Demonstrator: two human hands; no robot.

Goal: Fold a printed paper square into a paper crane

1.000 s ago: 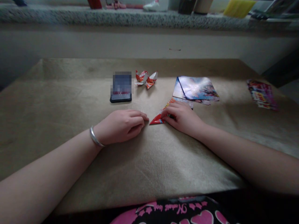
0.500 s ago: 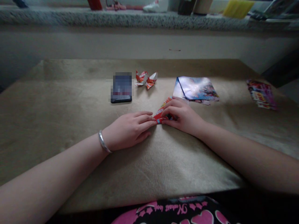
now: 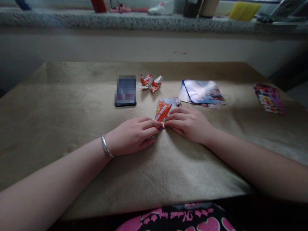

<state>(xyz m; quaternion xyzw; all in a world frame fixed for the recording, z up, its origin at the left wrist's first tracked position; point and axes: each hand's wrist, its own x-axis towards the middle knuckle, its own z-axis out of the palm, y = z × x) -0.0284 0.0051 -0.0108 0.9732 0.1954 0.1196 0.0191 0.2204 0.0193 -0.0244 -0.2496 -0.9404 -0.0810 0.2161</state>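
Observation:
Between my hands, on the tabletop, lies a folded piece of printed paper (image 3: 163,110), orange and red with white lettering and a blue-and-white picture part. My left hand (image 3: 138,131) presses its near left corner with the fingertips; a silver bangle is on that wrist. The fingers of my right hand (image 3: 189,123) grip the paper's near right edge, close to the left fingertips. Part of the paper is hidden under the fingers. Just beyond stands a folded paper shape (image 3: 151,82) in orange and white, with several pointed tips.
A phone (image 3: 125,91) with a blurred screen lies left of the paper shape. To the right are a stack of picture sheets (image 3: 204,91) and, farther off, some colourful printed papers (image 3: 269,98). Behind the table, a stone sill (image 3: 134,22) holds various items, including a yellow block (image 3: 244,11).
The paper has been turned and partly opened out, so its picture part now shows at the far side. My right hand has shifted slightly nearer to me; the left has barely moved.

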